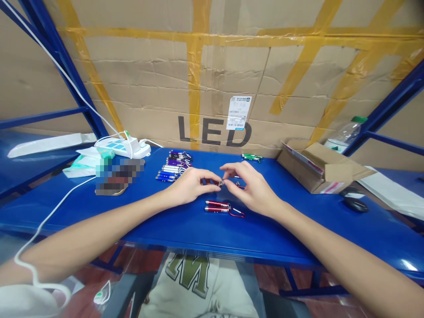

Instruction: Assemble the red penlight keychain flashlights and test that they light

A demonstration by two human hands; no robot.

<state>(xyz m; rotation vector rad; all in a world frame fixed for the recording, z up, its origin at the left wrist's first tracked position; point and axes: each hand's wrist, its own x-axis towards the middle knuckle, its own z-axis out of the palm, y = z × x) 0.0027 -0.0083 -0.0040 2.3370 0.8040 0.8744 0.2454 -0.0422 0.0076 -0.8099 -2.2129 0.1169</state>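
- And here is the left hand, thumb and forefinger clamped on a small metal piece, right in the middle of the blue table!
- Facing it comes the right hand, its thumb and forefinger spread apart, the thumb tip right beside that piece; whether it touches, I cannot tell.
- Under the right hand, a bit of metal and red cord peeps out, mostly hidden by the fingers.
- Just in front of the hands, on the near side, two red torches lie side by side, silver ends to the left, clip and red cord to the right.
- Over beside the left hand, a tidy bank of torches: blue torches nearest, then silver torches, then purple torches, with dark and blue ones behind.
- Out on their own near the back edge, green torches!
- On the right side, an open cardboard box with a black mouse near it, and a green-capped bottle behind.
- Far left, a white power strip with cables, a white-and-green packet and a pixelated item.
- And across the back, a taped cardboard sheet reading "LED".
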